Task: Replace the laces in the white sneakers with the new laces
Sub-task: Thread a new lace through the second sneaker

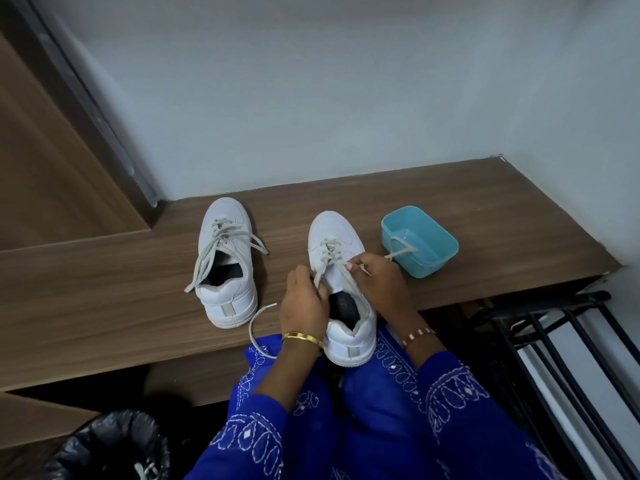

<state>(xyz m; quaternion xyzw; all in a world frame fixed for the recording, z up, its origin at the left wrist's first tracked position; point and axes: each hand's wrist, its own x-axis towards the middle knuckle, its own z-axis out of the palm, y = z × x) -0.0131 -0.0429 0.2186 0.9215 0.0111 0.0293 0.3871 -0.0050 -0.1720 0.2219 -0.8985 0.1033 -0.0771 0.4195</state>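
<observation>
Two white sneakers sit on the bench (104, 271), both laced. My left hand (304, 299) and right hand (377, 285) each pinch a strand of lace on the nearer sneaker (341, 289), fingers curled round it. The far sneaker (225, 258) is laced but untied. Another lace (401, 249) trails from the blue tub (440, 244). I judge the job roughly midway.

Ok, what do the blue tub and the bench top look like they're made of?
The blue tub looks like moulded plastic: one even colour, thin smooth walls, rounded corners, a slight sheen. The bench top looks like wood-grain laminate or veneer rather than solid wood, judging by its flat matt surface and regular streaked grain; the picture can't settle which.
</observation>
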